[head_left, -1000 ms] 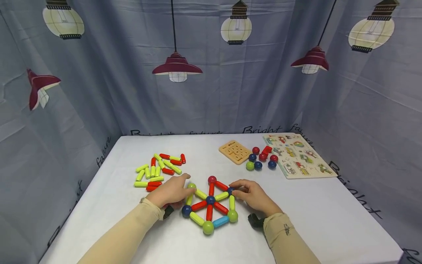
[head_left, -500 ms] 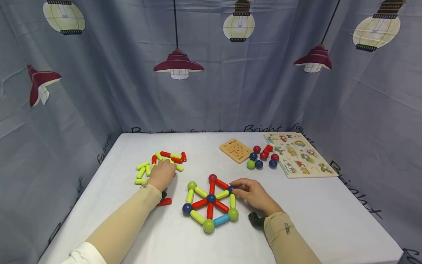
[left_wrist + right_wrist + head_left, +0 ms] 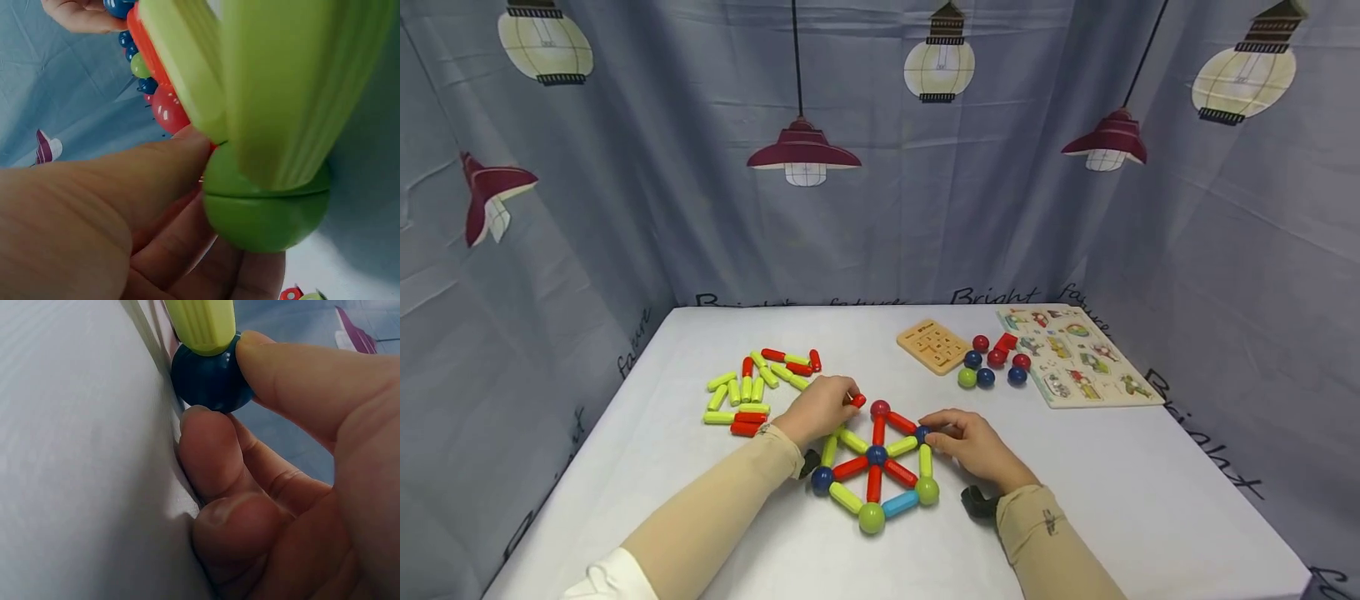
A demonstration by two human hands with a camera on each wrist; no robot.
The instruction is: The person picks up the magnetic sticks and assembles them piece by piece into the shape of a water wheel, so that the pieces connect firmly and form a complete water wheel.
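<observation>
I'm bringing the left hand (image 3: 817,408) back from the pile (image 3: 757,389), seemingly pinching a red stick (image 3: 857,401) near the far red ball (image 3: 879,408), probably for the wheel's (image 3: 876,455) far-left gap; the right hand (image 3: 977,446) is pinching a blue ball (image 3: 209,378).

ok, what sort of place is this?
Probably a recording booth: bluish lamp-printed fabric curtains line three sides of a white rectangular table holding a multicoloured plastic wheel of balls and rods.

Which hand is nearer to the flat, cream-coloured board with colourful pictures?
The right hand. It pinches a glossy dark blue ball, left of the board and closer to the person. The left hand, holding a short red rod, is farther left.
</observation>
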